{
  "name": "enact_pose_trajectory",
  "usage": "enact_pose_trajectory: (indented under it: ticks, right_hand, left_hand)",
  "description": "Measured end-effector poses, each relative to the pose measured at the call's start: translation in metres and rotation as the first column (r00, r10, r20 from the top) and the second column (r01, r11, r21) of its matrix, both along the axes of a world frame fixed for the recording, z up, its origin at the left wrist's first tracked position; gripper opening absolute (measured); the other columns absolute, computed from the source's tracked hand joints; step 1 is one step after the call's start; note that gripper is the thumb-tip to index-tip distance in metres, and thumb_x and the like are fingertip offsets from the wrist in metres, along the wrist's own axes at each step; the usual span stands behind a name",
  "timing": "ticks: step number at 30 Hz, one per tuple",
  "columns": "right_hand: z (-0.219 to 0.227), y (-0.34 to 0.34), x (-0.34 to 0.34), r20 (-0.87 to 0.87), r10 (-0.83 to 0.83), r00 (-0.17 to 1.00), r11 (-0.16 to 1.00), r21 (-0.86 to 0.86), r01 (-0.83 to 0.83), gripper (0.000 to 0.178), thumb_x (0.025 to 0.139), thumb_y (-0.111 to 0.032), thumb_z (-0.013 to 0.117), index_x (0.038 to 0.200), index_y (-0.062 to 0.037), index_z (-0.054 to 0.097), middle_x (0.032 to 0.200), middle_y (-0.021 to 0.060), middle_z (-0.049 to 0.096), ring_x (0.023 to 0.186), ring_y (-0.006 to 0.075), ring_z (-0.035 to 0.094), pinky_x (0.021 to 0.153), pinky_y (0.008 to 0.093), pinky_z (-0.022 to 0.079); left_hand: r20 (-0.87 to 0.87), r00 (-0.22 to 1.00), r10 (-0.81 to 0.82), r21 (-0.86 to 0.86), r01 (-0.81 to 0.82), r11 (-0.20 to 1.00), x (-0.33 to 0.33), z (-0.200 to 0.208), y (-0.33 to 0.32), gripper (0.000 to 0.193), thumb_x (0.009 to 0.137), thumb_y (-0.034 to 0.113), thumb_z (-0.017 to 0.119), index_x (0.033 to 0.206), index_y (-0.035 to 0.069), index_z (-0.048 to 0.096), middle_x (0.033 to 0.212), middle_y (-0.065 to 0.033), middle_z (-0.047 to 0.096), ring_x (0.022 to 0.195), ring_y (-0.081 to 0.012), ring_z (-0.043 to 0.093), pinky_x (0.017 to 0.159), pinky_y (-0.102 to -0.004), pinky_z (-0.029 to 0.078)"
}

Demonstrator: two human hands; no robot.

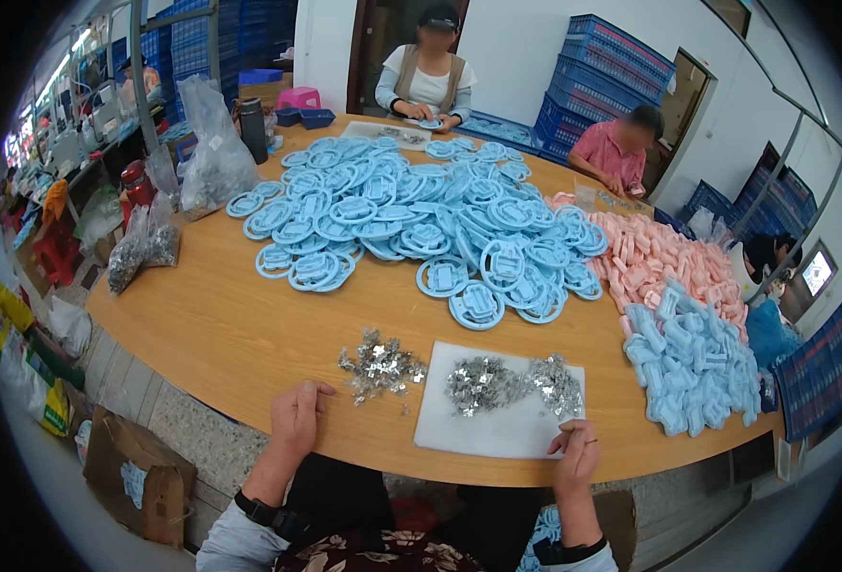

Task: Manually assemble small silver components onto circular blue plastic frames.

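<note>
At far left, a creased brown cardboard box gapes on the speckled floor. Above it, clear, crinkled plastic bags bulging with small grey pieces sit at the rim of the smooth wood-grain table, a dark cylindrical bottle just beside one. The left hand rests at the near edge, fingers loosely curled; whether anything is inside, I cannot tell. Just right of it lies a loose heap of shiny, flat metal pieces. Beyond, matt light-blue plastic rings with blocky centres pile up, filling the space toward a co-worker opposite. Next comes a flat white rectangular board bearing two more metal heaps. The right hand overlaps its near right corner, fingers half bent; a grip cannot be made out. Further right, pink plastic parts adjoin knobbly pale-blue ones, with a ribbed blue crate beside the table.
</note>
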State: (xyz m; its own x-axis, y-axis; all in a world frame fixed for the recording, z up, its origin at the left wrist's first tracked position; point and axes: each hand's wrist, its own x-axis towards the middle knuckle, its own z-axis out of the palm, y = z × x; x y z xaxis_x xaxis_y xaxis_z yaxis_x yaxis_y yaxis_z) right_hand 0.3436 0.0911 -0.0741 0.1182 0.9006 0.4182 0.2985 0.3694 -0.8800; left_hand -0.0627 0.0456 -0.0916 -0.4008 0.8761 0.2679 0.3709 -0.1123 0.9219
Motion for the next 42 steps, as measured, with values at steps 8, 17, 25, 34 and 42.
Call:
enact_pose_trajectory:
  ticks: [8,17,25,34,42]
  right_hand:
    - [-0.022,0.001,-0.003,-0.006,0.058,0.998,0.994,-0.090,-0.058,0.033,0.107,-0.025,0.043,0.100,0.0018,0.061,0.063,0.0007,0.049,0.056,0.0076,0.046,0.053,0.0238,0.037]
    - [-0.025,0.007,0.002,-0.138,0.100,0.985,0.976,-0.177,-0.124,0.031,0.107,-0.023,0.045,0.099,0.0027,0.061,0.065,-0.0009,0.048,0.057,0.0060,0.043,0.052,0.0225,0.035]
    - [-0.026,0.006,0.003,-0.173,0.112,0.978,0.973,-0.183,-0.144,0.030,0.107,-0.023,0.046,0.099,0.0021,0.060,0.066,-0.0013,0.048,0.057,0.0054,0.041,0.052,0.0225,0.033]
    - [-0.031,0.007,0.001,-0.144,0.131,0.981,0.979,-0.137,-0.151,0.030,0.107,-0.022,0.044,0.100,0.0033,0.059,0.065,-0.0009,0.048,0.057,0.0058,0.042,0.052,0.0230,0.035]
    - [-0.025,0.007,0.004,-0.148,0.115,0.982,0.974,-0.176,-0.141,0.032,0.107,-0.023,0.044,0.098,0.0026,0.060,0.064,-0.0013,0.047,0.056,0.0059,0.042,0.051,0.0229,0.034]
  left_hand:
    - [-0.029,0.999,0.044,-0.017,-0.045,0.999,0.000,-0.005,0.000,0.043,0.105,0.025,0.043,0.085,-0.002,0.070,0.061,-0.0048,0.055,0.059,-0.0144,0.053,0.057,-0.0303,0.042]
    - [-0.082,0.994,0.073,0.000,-0.073,0.997,0.005,-0.002,0.000,0.039,0.103,0.021,0.046,0.084,-0.002,0.071,0.061,-0.0071,0.056,0.058,-0.0164,0.056,0.057,-0.0317,0.044]
    - [-0.150,0.986,0.077,0.031,-0.073,0.997,0.010,-0.002,0.001,0.037,0.102,0.022,0.048,0.084,-0.001,0.071,0.062,-0.0096,0.056,0.058,-0.0191,0.057,0.058,-0.0329,0.045]
    - [0.239,0.971,0.003,0.114,-0.031,0.993,0.022,0.045,-0.008,0.045,0.104,0.033,0.042,0.111,-0.004,0.066,0.088,-0.0080,0.065,0.087,-0.0186,0.063,0.080,-0.0331,0.048]
    - [-0.264,0.699,-0.664,0.424,0.703,0.571,0.082,0.289,0.029,0.080,0.105,0.055,0.008,0.120,0.003,0.068,0.133,-0.0222,0.058,0.122,-0.0299,0.053,0.105,-0.0414,0.036]
